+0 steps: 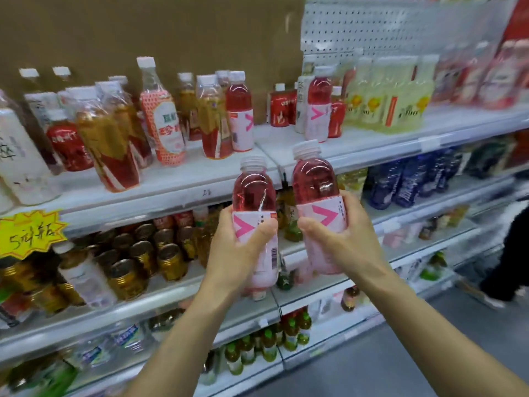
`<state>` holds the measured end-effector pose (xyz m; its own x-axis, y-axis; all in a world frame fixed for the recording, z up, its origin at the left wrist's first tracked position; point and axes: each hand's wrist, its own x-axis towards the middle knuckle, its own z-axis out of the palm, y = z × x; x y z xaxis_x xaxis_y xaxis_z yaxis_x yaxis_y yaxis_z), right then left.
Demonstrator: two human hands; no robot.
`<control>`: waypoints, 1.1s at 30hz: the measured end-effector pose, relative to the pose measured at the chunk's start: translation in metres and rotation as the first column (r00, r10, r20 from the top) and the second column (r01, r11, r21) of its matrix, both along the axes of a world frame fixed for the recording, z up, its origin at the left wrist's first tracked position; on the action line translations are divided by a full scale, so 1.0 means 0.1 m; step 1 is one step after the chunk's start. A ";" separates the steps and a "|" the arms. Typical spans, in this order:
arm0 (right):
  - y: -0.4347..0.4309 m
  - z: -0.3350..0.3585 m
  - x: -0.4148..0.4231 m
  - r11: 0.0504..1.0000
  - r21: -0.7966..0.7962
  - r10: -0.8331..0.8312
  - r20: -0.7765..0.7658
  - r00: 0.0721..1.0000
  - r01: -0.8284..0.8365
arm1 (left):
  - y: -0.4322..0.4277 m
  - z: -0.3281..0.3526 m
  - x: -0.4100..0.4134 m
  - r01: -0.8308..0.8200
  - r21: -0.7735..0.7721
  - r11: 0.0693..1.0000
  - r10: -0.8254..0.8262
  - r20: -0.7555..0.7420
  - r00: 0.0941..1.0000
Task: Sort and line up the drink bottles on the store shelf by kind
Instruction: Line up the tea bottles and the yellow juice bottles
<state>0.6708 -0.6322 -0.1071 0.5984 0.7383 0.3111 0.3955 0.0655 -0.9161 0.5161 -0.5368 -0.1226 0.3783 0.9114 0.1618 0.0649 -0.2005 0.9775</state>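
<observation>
Currently: left hand [237, 247] wraps pink bottle [253, 193]; right hand [340, 242] wraps second pink bottle [315, 181]. Both upright, below top shelf [274, 144]. Step: gathering one kind. Next, probably: stand both beside matching bottle [319, 107], twelve o'clock of right hand.

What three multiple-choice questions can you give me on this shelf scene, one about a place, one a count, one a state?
1. Where do the unheld pink bottles stand?
A. top shelf
B. floor
C. lowest shelf

2. How many pink bottles are held?
A. one
B. two
C. three

3. How are the held bottles?
A. uncapped
B. upside down
C. capped, caps up

Answers:
1 A: both stand among other drinks on the top shelf.
2 B: the left hand grips the left bottle and the right hand grips the right bottle.
3 C: each shows a pale cap at its upper end.
</observation>
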 end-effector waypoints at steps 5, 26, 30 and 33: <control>0.07 -0.01 0.91 1.000 -0.011 -0.016 0.000 1.000 0.016 | 0.07 -0.03 0.91 0.043 -0.022 0.999 -0.043 0.030 0.999; 0.35 0.34 4.36 0.998 0.013 0.068 0.002 0.998 -0.068 | 0.21 0.39 4.27 0.050 -0.008 0.999 -0.049 0.095 0.994; 0.32 0.45 5.13 0.992 0.037 0.120 -0.013 0.993 -0.120 | 0.09 0.42 5.02 0.004 0.022 1.000 -0.006 0.120 0.993; 0.29 0.55 5.72 0.990 0.043 0.136 -0.019 0.990 -0.135 | -0.02 0.46 5.58 0.012 0.016 1.000 -0.014 0.127 0.992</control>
<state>1.2431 -0.6037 -0.0522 0.5005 0.7999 0.3312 0.3603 0.1554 -0.9198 1.0739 -0.5384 -0.0767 0.3657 0.9036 0.2231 -0.0626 -0.2152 0.9746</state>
